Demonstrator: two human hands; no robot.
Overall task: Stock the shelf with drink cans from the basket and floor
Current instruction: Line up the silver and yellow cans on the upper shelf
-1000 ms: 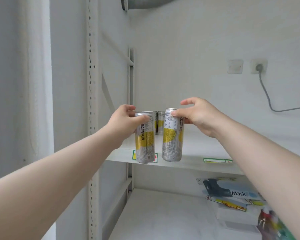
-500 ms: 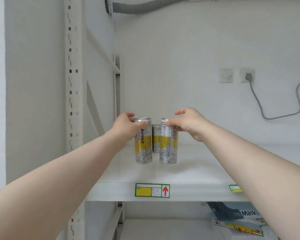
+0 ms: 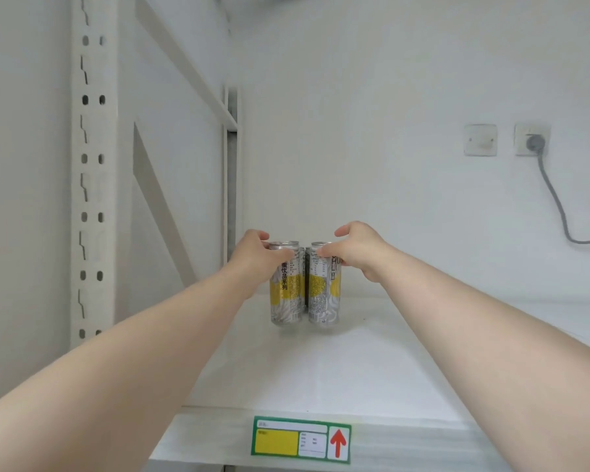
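Two cans (image 3: 286, 294) (image 3: 324, 294) in front, two hands (image 3: 252, 258) (image 3: 358, 250), one label (image 3: 300, 439)

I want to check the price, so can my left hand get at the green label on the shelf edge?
Probably yes: nothing stands before the green label, but the left hand grips the left can and must release first.
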